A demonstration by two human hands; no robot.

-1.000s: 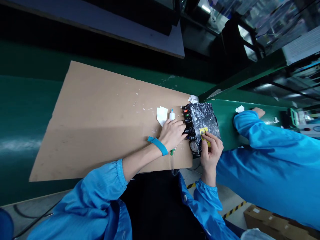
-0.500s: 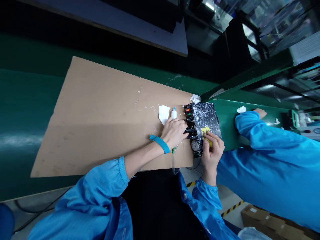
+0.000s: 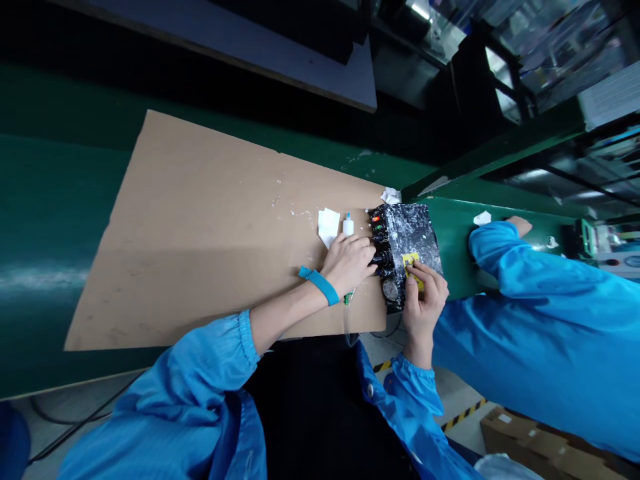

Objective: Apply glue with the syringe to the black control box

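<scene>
**Black control box steadied at the edge of the cardboard**

Green counter fills the view, and a large sheet of cardboard is laid over it, apparently to keep the white splatter off the surface. At the sheet's right edge a black control box, flecked with white, is set with its row of knobs and lamps turned toward the left hand. That hand is laid against the knobbed face, its fingers curled about one of the knobs, though whether the knob is actually gripped cannot be told at this size. The right hand is pressed on the near side of the box, its fingers closed down on a yellow label, so that the box is braced from both sides. A blue wristband is worn on the left wrist. Just beyond the left hand a small white bottle stands upright beside a white paper scrap, both within easy reach. To the right, a co-worker's blue sleeve is stretched across the counter.
</scene>
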